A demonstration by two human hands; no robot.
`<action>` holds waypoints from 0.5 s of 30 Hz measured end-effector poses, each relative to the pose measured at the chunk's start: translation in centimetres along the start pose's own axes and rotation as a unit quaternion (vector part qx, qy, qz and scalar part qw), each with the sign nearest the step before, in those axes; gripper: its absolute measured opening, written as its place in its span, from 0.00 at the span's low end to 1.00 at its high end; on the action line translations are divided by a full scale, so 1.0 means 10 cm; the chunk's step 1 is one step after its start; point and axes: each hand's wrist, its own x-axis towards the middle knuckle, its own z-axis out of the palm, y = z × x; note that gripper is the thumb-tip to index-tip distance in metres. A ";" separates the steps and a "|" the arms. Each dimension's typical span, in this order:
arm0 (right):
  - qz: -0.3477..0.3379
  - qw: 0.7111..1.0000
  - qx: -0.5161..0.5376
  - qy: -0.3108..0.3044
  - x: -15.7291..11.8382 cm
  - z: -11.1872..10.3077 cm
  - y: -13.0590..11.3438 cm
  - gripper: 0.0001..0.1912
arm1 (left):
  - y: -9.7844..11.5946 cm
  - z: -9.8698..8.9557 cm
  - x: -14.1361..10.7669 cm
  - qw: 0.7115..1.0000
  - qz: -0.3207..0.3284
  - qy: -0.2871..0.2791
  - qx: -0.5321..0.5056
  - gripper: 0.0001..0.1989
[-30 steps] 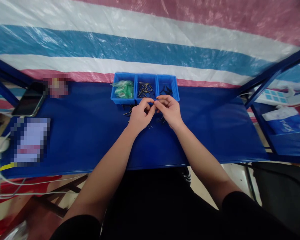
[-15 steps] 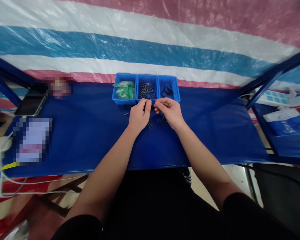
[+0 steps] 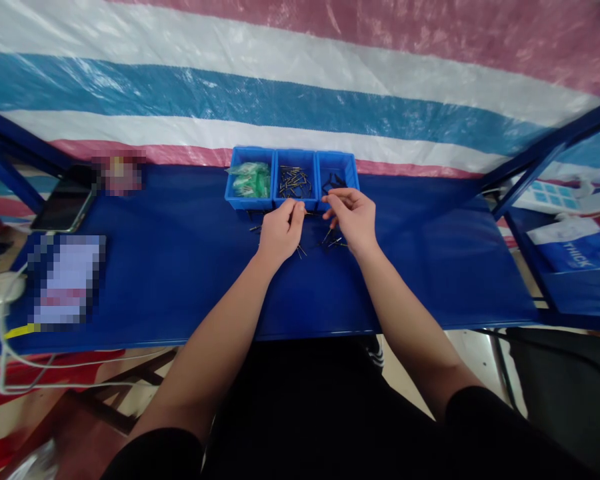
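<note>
Head view shows both bare hands just above the middle of the frame, over a blue bench [image 3: 180, 267]. The left hand [image 3: 279, 232] has its fingers [image 3: 295, 215] pinched together on a thin, dark metal pin [image 3: 307, 213] that juts out toward the right; the pin is too small to tell more of its shape. The right hand [image 3: 355, 217] sits just to the right, fingers loosely curled and spread, and whether it holds anything cannot be told. Its fingertips lie at the front edge of the right bin [image 3: 347, 163], near the pin's tip but apart from it.

More loose pins [image 3: 330, 239] lie scattered on the bench between and under the two hands. Behind them stand three small blue bins in a row: the left bin [image 3: 235, 193] holds green plastic packets, the middle bin [image 3: 295, 156] holds thin metal pins, the right bin holds small black parts.

At the right edge of the frame a blue and white bag [image 3: 573, 248] carries writing that reads "THICK". A dark phone [image 3: 63, 207] lies at the left end of the bench.
</note>
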 end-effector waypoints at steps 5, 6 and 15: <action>-0.148 0.933 -0.291 -0.152 0.02 -0.30 -0.12 0.07 | 0.02 -0.01 0.00 1.000 -0.001 -0.008 0.004 0.21; -0.143 0.924 -0.316 -0.160 0.03 -0.36 -0.14 0.07 | 0.02 -0.01 0.00 1.000 -0.001 -0.009 0.004 0.21; -0.132 0.893 -0.331 -0.276 0.08 -0.47 -0.09 0.15 | 0.01 0.00 -0.01 1.000 0.004 -0.010 0.002 0.21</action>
